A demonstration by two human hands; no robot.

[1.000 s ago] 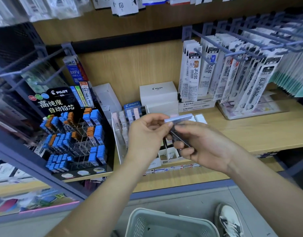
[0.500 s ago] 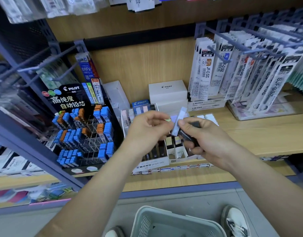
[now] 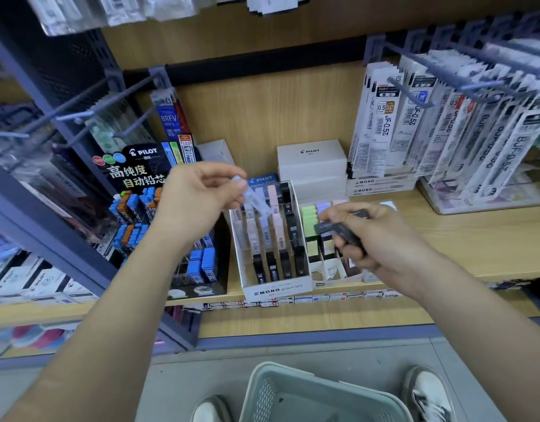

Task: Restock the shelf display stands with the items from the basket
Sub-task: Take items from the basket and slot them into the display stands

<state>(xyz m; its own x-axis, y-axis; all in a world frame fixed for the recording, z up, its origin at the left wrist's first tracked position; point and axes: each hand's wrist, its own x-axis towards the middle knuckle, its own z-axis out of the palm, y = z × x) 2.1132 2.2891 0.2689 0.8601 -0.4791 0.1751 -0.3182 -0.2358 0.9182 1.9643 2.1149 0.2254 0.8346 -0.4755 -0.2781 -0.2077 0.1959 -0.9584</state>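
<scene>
From the head camera, the left hand (image 3: 201, 193) is raised before the shelf, its thumb and fingertips pinching one end of a pale lavender lead case (image 3: 257, 200), which slants down to the right above the back rows of the white MONO display stand (image 3: 278, 288). That stand sits on the wooden shelf (image 3: 463, 239) and holds upright rows of pale and black cases. The right hand (image 3: 364, 237) is curled around a small bundle of dark cases (image 3: 338, 229), held just in front of a second white stand with green and lilac cases (image 3: 311, 219). To the left stands the black PILOT lead display (image 3: 134, 175) with blue and orange boxes. Refill packs (image 3: 384, 132) hang on hooks at upper right, beside a white PILOT box (image 3: 311, 156). The grey basket (image 3: 293, 388) sits on the floor below, between two white shoes (image 3: 427, 394)
</scene>
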